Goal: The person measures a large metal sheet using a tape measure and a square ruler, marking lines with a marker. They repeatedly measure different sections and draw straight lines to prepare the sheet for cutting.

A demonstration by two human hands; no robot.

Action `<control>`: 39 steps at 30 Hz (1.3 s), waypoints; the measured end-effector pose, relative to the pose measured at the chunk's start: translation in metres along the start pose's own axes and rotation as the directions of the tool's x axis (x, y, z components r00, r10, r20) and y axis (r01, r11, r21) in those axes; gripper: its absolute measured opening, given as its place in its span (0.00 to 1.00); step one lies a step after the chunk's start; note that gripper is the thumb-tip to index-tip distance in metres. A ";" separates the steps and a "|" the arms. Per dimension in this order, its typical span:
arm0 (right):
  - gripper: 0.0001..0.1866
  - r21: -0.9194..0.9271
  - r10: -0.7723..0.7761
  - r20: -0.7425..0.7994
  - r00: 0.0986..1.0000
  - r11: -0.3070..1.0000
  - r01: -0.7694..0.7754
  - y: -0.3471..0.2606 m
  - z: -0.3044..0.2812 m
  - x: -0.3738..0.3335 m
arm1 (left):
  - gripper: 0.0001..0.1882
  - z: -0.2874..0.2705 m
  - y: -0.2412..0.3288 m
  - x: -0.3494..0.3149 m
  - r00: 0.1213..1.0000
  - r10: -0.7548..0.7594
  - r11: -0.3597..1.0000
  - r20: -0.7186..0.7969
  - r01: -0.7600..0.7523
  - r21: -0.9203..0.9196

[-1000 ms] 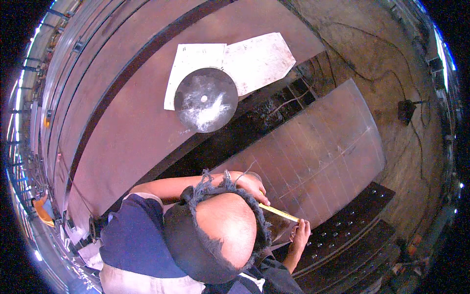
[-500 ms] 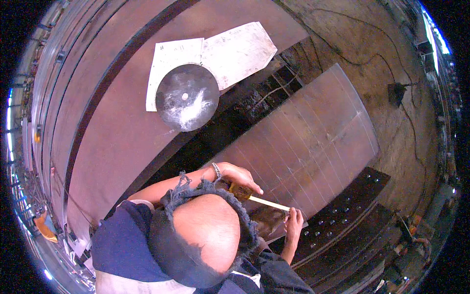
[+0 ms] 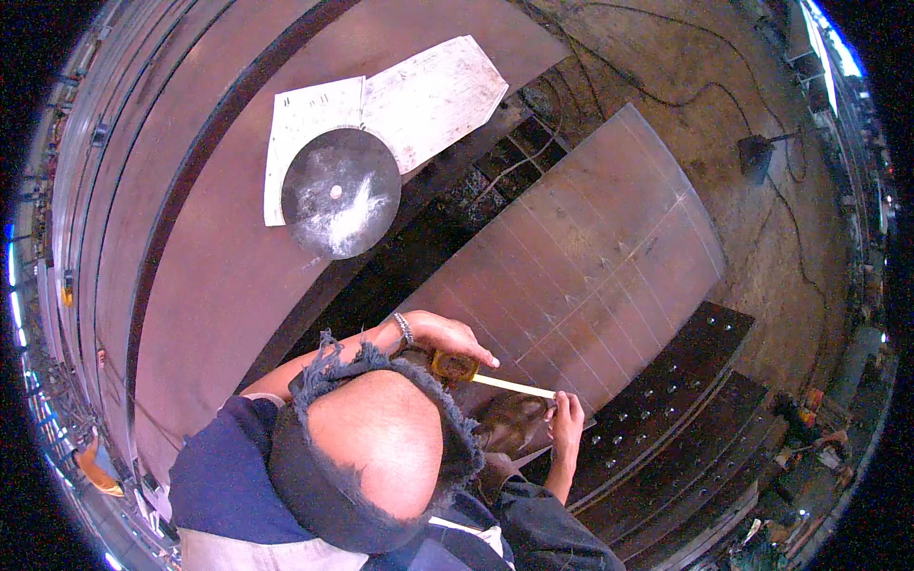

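My left hand (image 3: 446, 335), with a chain bracelet at the wrist, is wrapped round a yellow tape measure (image 3: 453, 367). A short length of its pale blade (image 3: 514, 384) is drawn out to the right. At the blade's far end, my right hand (image 3: 566, 417) pinches it between closed fingers. The blade spans the near end of a brown steel plate (image 3: 571, 257) marked with several thin pale lines. My bent knee (image 3: 376, 443), bare through torn dark cloth, stands just below my left hand and hides part of the near plate.
A dark round disc (image 3: 367, 205) lies on white flat sheets (image 3: 433, 100) atop a broad steel sheet (image 3: 209, 190) at left. A dark gap (image 3: 381, 285) separates it from the marked plate. Right are dark plates with shiny spots (image 3: 657, 409) and floor cables (image 3: 705, 90).
The whole view has shifted, so the disc, plate, knee and hands appear farther left. Both hands keep hold of the tape measure, its blade still stretched between them.
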State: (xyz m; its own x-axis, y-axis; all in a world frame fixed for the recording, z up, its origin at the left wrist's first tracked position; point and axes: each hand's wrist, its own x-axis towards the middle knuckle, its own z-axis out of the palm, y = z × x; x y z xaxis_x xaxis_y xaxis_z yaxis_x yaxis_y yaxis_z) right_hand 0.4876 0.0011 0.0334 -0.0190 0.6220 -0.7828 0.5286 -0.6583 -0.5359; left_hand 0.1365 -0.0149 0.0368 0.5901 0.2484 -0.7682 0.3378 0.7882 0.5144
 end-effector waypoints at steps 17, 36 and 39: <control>0.14 0.024 0.000 0.005 1.000 1.000 0.000 0.001 0.005 0.003 | 0.40 0.003 0.000 -0.009 1.000 0.022 1.000 -0.013 -0.022 -0.002; 0.12 0.065 0.007 0.026 1.000 0.998 -0.008 -0.004 0.002 -0.001 | 0.40 -0.001 -0.012 0.010 1.000 0.022 1.000 -0.011 -0.022 0.017; 0.13 0.107 0.013 0.040 0.999 0.994 -0.017 -0.007 0.006 -0.002 | 0.40 0.000 -0.015 0.006 0.999 0.051 0.999 -0.004 -0.051 -0.001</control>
State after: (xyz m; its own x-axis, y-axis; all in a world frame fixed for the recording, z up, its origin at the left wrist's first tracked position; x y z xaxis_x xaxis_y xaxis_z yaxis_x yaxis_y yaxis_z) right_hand 0.4784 0.0023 0.0366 -0.0462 0.5963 -0.8014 0.4354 -0.7100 -0.5534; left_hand 0.1355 -0.0250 0.0245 0.6040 0.2905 -0.7421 0.3062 0.7751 0.5526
